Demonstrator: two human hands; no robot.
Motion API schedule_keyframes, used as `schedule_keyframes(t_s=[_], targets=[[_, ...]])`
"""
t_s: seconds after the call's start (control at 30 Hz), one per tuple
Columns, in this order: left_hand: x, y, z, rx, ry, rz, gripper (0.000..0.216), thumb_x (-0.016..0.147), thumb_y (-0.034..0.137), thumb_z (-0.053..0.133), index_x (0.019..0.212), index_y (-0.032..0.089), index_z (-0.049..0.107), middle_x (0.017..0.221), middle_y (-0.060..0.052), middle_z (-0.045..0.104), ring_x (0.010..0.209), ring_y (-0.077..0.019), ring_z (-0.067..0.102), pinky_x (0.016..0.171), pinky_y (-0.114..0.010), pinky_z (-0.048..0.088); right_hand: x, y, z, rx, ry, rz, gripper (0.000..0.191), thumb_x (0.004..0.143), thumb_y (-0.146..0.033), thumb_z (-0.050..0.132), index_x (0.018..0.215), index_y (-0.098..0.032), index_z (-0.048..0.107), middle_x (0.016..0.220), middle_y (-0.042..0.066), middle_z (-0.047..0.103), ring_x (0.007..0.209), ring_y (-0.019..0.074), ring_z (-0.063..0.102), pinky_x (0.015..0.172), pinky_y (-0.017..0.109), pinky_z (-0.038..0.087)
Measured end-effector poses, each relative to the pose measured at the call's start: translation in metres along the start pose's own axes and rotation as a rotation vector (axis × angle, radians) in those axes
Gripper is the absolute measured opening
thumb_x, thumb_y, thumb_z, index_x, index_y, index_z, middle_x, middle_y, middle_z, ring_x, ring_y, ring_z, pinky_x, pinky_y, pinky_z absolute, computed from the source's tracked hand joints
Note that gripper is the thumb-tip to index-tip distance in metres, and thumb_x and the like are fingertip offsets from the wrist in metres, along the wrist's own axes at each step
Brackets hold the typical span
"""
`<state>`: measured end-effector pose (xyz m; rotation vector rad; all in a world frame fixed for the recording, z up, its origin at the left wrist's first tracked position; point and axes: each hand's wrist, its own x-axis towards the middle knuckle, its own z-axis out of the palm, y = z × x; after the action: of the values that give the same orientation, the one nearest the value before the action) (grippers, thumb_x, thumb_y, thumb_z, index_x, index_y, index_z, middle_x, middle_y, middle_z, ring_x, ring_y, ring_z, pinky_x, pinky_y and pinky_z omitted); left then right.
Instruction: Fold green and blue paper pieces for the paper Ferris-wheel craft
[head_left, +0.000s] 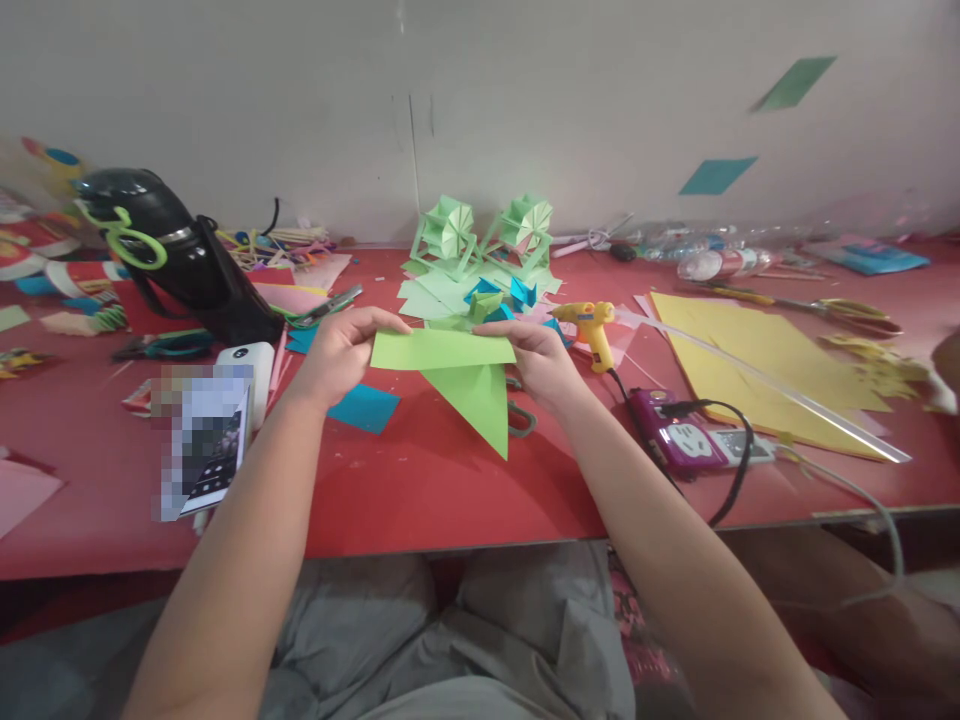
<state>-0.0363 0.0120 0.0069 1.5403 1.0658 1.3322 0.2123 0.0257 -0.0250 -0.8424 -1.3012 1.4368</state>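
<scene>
Between my two hands a sheet of light green paper [442, 350] is held up above the red table. Its upper part is a wide strip, and a pointed flap hangs below it toward the right. My left hand [349, 350] pinches the strip's left end, thumb and fingers together. At the other end, my right hand [536, 358] grips the upper right edge. A blue paper square [365, 408] lies on the table below my left hand. Scissors handles [523, 420] show partly behind the flap. Small folded blue paper pieces [523, 293] sit just beyond the sheet.
Two green paper wheel models [448, 228] stand at the back. Rightward are a yellow glue gun [592, 325], a purple power strip [675, 430], yellow sheets [750, 365] and a clear ruler [817, 412]. Leftward, a black bottle [180, 260] leans near a phone [214, 440]. A cord crosses the right edge.
</scene>
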Motion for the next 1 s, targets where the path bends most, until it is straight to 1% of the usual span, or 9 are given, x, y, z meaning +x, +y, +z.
schedule_keyframes(t_s=[0.17, 0.33, 0.43, 0.5, 0.63, 0.73, 0.8, 0.87, 1.0], targets=[[-0.002, 0.000, -0.009, 0.076, -0.045, -0.038, 0.008, 0.066, 0.017, 0.067, 0.068, 0.022, 0.073, 0.076, -0.003, 0.071, 0.070, -0.0173, 0.064, 0.064, -0.029, 0.051, 0.002, 0.003, -0.003, 0.016, -0.023, 0.010, 0.019, 0.075, -0.033, 0.075, 0.092, -0.025, 0.078, 0.086, 0.002, 0.076, 0.071, 0.0151, 0.070, 0.058, 0.026, 0.056], [-0.007, 0.006, -0.017, -0.188, -0.283, -0.256, 0.016, 0.068, 0.033, 0.066, 0.068, 0.018, 0.072, 0.096, -0.011, 0.074, 0.073, -0.0226, 0.066, 0.060, -0.032, 0.052, 0.000, 0.000, -0.004, 0.008, -0.074, 0.022, 0.018, 0.073, -0.030, 0.078, 0.090, -0.024, 0.077, 0.082, 0.001, 0.075, 0.068, 0.0147, 0.069, 0.061, 0.027, 0.056], [-0.008, 0.009, -0.011, -0.197, -0.245, -0.321, 0.029, 0.077, 0.043, 0.068, 0.063, 0.018, 0.062, 0.093, -0.011, 0.074, 0.074, -0.0222, 0.068, 0.059, -0.030, 0.050, -0.002, -0.004, -0.001, -0.052, -0.106, 0.024, 0.020, 0.071, -0.032, 0.080, 0.088, -0.022, 0.076, 0.083, 0.003, 0.075, 0.071, 0.0163, 0.070, 0.063, 0.028, 0.056], [-0.009, 0.010, -0.003, -0.110, -0.238, -0.391, 0.027, 0.076, 0.043, 0.075, 0.073, 0.019, 0.061, 0.087, -0.007, 0.074, 0.070, -0.0186, 0.067, 0.057, -0.025, 0.047, -0.004, -0.006, 0.002, -0.106, -0.160, 0.016, 0.021, 0.071, -0.034, 0.080, 0.087, -0.020, 0.076, 0.086, 0.004, 0.076, 0.072, 0.0164, 0.070, 0.064, 0.028, 0.056], [-0.010, 0.007, 0.013, 0.061, -0.461, -0.458, 0.030, 0.077, 0.045, 0.076, 0.089, 0.020, 0.068, 0.082, -0.002, 0.072, 0.067, -0.0154, 0.064, 0.057, -0.023, 0.044, -0.007, -0.008, 0.007, -0.190, -0.329, 0.034, 0.026, 0.072, -0.033, 0.079, 0.093, -0.018, 0.076, 0.087, 0.005, 0.076, 0.075, 0.0169, 0.071, 0.067, 0.027, 0.056], [-0.011, 0.002, 0.019, 0.073, -0.579, -0.461, 0.032, 0.079, 0.048, 0.074, 0.092, 0.019, 0.072, 0.090, -0.004, 0.074, 0.075, -0.0178, 0.065, 0.066, -0.027, 0.048, -0.007, -0.007, 0.010, -0.230, -0.329, -0.024, 0.031, 0.074, -0.033, 0.077, 0.102, -0.019, 0.074, 0.093, 0.005, 0.076, 0.082, 0.0182, 0.071, 0.074, 0.029, 0.057], [-0.010, -0.001, 0.021, 0.086, -0.558, -0.448, 0.033, 0.079, 0.050, 0.073, 0.089, 0.019, 0.072, 0.088, -0.004, 0.074, 0.074, -0.0177, 0.064, 0.066, -0.027, 0.048, -0.006, -0.006, 0.010, -0.226, -0.269, -0.018, 0.038, 0.076, -0.034, 0.075, 0.112, -0.021, 0.070, 0.095, 0.005, 0.076, 0.085, 0.0194, 0.071, 0.075, 0.030, 0.057], [-0.009, -0.004, 0.019, 0.143, -0.467, -0.403, 0.032, 0.077, 0.050, 0.074, 0.084, 0.018, 0.071, 0.080, -0.003, 0.072, 0.068, -0.0160, 0.061, 0.061, -0.026, 0.045, -0.004, -0.005, 0.007, -0.216, -0.192, 0.047, 0.042, 0.078, -0.035, 0.074, 0.117, -0.022, 0.067, 0.093, 0.005, 0.076, 0.080, 0.0193, 0.071, 0.070, 0.030, 0.056], [-0.006, -0.005, 0.010, 0.221, -0.254, -0.335, 0.033, 0.079, 0.051, 0.071, 0.075, 0.018, 0.067, 0.064, 0.001, 0.062, 0.056, -0.0122, 0.053, 0.052, -0.023, 0.037, -0.002, -0.005, 0.001, -0.258, -0.095, 0.153, 0.026, 0.077, -0.038, 0.075, 0.092, -0.018, 0.070, 0.082, 0.004, 0.074, 0.067, 0.0149, 0.065, 0.059, 0.025, 0.050]])
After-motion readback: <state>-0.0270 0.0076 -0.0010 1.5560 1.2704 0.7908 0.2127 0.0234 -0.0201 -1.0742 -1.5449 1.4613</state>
